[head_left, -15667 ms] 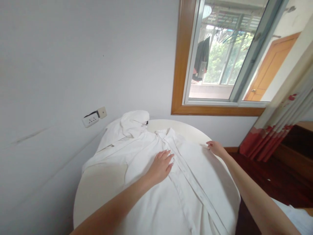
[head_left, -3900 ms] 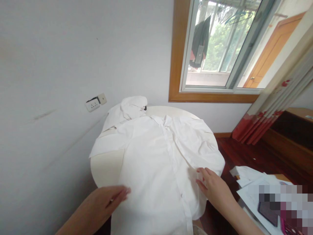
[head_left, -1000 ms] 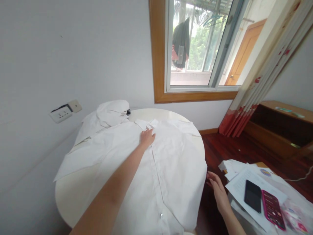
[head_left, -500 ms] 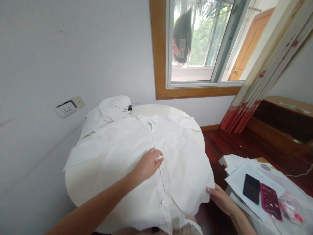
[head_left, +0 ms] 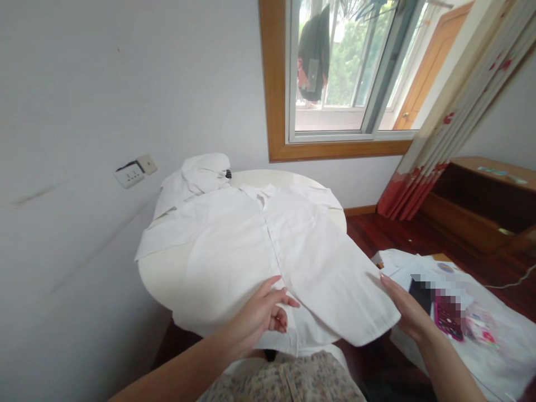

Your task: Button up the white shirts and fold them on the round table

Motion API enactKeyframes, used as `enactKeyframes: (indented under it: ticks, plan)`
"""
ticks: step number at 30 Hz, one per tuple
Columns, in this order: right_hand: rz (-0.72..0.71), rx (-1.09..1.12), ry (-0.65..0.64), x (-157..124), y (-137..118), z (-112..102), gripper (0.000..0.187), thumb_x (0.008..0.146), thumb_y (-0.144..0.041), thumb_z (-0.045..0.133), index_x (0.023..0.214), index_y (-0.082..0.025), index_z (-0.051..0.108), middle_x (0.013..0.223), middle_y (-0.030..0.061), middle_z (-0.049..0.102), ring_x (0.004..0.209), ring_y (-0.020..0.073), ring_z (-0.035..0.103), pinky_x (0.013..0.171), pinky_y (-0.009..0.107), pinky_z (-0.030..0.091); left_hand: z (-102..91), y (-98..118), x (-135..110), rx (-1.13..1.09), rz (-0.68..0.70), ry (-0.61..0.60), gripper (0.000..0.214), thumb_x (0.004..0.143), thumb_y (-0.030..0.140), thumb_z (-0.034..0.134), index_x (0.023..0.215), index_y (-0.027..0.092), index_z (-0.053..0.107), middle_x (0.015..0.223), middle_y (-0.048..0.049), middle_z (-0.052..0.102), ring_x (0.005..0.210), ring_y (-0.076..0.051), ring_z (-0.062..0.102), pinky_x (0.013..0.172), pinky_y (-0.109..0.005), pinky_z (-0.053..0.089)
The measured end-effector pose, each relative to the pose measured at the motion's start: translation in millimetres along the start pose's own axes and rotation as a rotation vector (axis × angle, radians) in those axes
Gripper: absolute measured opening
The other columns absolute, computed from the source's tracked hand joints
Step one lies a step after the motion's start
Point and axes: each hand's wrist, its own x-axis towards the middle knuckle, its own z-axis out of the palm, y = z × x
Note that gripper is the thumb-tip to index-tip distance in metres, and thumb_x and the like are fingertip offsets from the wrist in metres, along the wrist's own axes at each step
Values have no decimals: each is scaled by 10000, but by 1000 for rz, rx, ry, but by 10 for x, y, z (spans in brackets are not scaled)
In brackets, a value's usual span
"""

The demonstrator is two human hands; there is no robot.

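A white button-front shirt (head_left: 234,234) lies spread over a round cream table (head_left: 288,177), its collar toward the wall and its hem toward me. Above the lower part of the button placket is my left hand (head_left: 268,312), open, with the fingers apart and some of them curled. At the shirt's right side edge, my right hand (head_left: 404,304) grips the cloth and holds that panel out past the table. The fingers beneath the fabric are hidden.
A bunched white garment (head_left: 201,176) sits at the table's back left. To the right, a low surface covered in white plastic (head_left: 502,335) bears papers, a dark phone and a pink-cased phone (head_left: 446,321). A wall socket (head_left: 129,176) is at left.
My left hand has let go of the placket and moved down toward the hem. My right hand has drawn the shirt's side edge outward to the right and slightly up.
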Motion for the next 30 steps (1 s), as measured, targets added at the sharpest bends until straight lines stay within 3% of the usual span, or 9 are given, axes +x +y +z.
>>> enactKeyframes:
  ticks: [3, 7, 9, 12, 16, 21, 26, 30]
  plan:
    - [-15, 73, -83, -94, -33, 21, 522, 769, -563, 571, 1172, -234, 615, 1203, 92, 617, 1117, 295, 563, 967, 429, 428, 14, 95, 89, -159, -84, 17, 357, 791, 225, 587, 1115, 129, 473, 709, 16, 566, 418, -3, 401, 416, -131, 339]
    - [-89, 100, -156, -280, -57, -40, 525, 789, -533, 547, 1258, -299, 537, 1288, 81, 556, 1171, 283, 519, 966, 444, 410, 33, 115, 165, -225, -268, -113, 254, 770, 193, 619, 995, 103, 546, 614, 65, 463, 379, 35, 297, 401, -96, 281]
    - [-93, 85, -178, -373, -63, -86, 563, 766, -490, 586, 1289, -296, 505, 1306, 97, 537, 1179, 289, 508, 953, 454, 411, 40, 76, 153, -108, -182, -123, 330, 769, 236, 621, 1068, 137, 522, 635, 59, 494, 377, 16, 319, 400, -123, 307]
    - [-93, 61, -192, -449, -59, -130, 651, 687, -396, 670, 1299, -263, 493, 1308, 126, 528, 1158, 306, 518, 929, 460, 421, 3, 36, 80, 59, 22, -47, 442, 788, 287, 574, 1187, 173, 424, 685, 43, 555, 378, -27, 374, 409, -186, 373]
    - [-118, 88, -102, -393, -11, -142, 558, 689, -376, 650, 1226, -258, 554, 1276, 107, 558, 1090, 295, 563, 871, 436, 455, -92, 51, -55, 144, -1, -31, 549, 784, 350, 551, 1253, 167, 332, 728, 15, 599, 373, -56, 409, 372, -209, 361]
    - [-200, 71, 63, -295, 28, -118, 333, 713, -384, 673, 1024, -266, 653, 1030, 41, 680, 889, 215, 623, 734, 306, 490, -78, 76, -50, 121, -30, -60, 617, 758, 344, 579, 1279, 180, 290, 759, 12, 608, 391, -60, 417, 396, -226, 385]
    - [-333, -19, 173, -313, -44, -51, 282, 701, -387, 700, 934, -234, 654, 916, 28, 677, 754, 168, 601, 646, 248, 473, 2, 158, 126, 18, -56, -52, 378, 732, 269, 606, 1071, 170, 472, 701, 44, 555, 410, -19, 359, 439, -182, 340]
    - [-441, -48, 235, -304, -90, 29, 296, 687, -384, 699, 924, -216, 640, 878, 42, 659, 720, 173, 578, 590, 248, 457, 56, 225, 272, -24, -133, -107, 184, 734, 256, 623, 833, 146, 513, 670, 46, 539, 402, 7, 317, 437, -155, 275]
